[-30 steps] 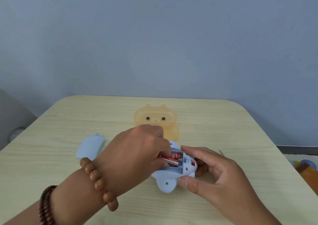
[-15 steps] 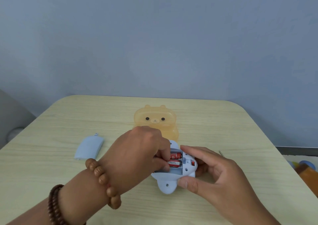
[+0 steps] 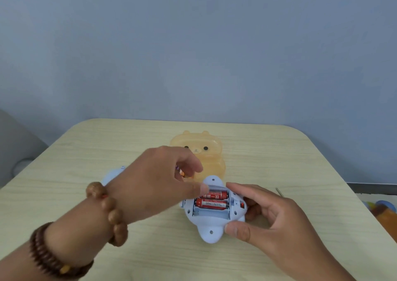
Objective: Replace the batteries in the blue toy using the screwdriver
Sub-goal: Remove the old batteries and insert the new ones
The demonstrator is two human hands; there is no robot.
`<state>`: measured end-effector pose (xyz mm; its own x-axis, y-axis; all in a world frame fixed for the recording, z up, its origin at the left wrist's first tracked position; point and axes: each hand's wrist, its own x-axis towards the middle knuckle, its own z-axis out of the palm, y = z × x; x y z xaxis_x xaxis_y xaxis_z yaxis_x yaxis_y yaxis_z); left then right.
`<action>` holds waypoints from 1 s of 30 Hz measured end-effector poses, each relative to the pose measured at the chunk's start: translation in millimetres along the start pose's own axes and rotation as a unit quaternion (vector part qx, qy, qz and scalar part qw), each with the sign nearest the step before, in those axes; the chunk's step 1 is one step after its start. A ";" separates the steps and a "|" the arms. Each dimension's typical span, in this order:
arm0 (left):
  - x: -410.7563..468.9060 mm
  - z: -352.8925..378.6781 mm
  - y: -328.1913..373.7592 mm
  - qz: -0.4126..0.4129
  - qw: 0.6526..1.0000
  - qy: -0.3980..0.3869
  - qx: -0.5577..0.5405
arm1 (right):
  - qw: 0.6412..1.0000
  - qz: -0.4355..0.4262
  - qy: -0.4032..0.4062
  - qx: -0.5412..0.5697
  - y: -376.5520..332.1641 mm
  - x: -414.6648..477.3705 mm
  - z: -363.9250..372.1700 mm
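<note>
Blue toy (image 3: 211,220): lies underside up on the table, near the front middle, its battery bay open and facing the camera.
Batteries (image 3: 211,199): two red ones sit side by side in the bay, lengthwise left to right; the slot nearest the camera holds none.
Right hand (image 3: 277,220): clamped on the toy's right side, thumb pressed against the near right edge, forefinger reaching over the far right rim, the other fingers curled behind the toy's side.
Left hand (image 3: 154,186): raised over the toy's left part, thumb tip at the left end of the far battery; the fingers are curled in around a small orange and purple thing (image 3: 180,171), only a sliver of which shows, so I cannot tell what it is.
Bracelets: a string of large wooden beads (image 3: 109,212) on the left wrist, a darker band of small beads (image 3: 49,252) farther up the forearm.
Orange bear box (image 3: 206,152): see-through, just behind the toy and partly hidden by the left hand.
Pale blue cover (image 3: 109,176): flat on the table to the left, mostly hidden behind the left wrist.
Thin metal rod (image 3: 278,191): on the table right of the right hand, only its tip showing.
Table (image 3: 86,152): light wood grain, rounded corners.
</note>
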<state>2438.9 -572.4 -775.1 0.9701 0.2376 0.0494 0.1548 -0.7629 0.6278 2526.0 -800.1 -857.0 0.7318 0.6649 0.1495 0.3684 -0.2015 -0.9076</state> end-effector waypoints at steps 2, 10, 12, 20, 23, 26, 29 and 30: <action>-0.1 10.6 -2.2 -0.022 1.000 -0.016 0.015 | 1.000 -0.002 -0.005 0.000 -0.5 0.2 0.1; 5.5 15.7 -1.3 -0.059 0.997 -0.047 0.027 | 1.000 -0.012 -0.019 0.001 -3.6 -0.2 -0.1; 7.7 15.9 -0.9 -0.059 0.996 -0.058 0.043 | 1.000 -0.014 -0.021 0.007 -4.7 0.1 1.5; 5.7 4.7 -8.1 -0.049 0.997 -0.056 0.020 | 1.000 -0.016 -0.019 0.002 -6.2 -2.4 4.0; 1.0 -18.6 -23.0 -0.042 0.996 -0.023 0.072 | 1.000 -0.015 -0.015 0.003 -4.4 -1.1 3.6; -5.0 -30.6 -39.8 -0.018 0.982 -0.060 0.177 | 1.000 -0.010 -0.018 0.006 -5.6 -1.6 2.8; -8.0 -20.7 -46.1 -0.017 0.975 -0.096 0.200 | 1.000 -0.007 -0.019 0.002 -7.2 -1.3 2.8; -7.4 -16.1 -47.1 -0.017 0.975 -0.099 0.200 | 1.000 -0.007 -0.018 0.003 -6.9 -1.3 2.8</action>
<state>2421.4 -528.5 -792.6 0.9739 0.1768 -0.1421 0.2102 -0.9391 0.2718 2520.9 -797.6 -852.0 0.7055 0.6932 0.1474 0.3750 -0.1886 -0.9076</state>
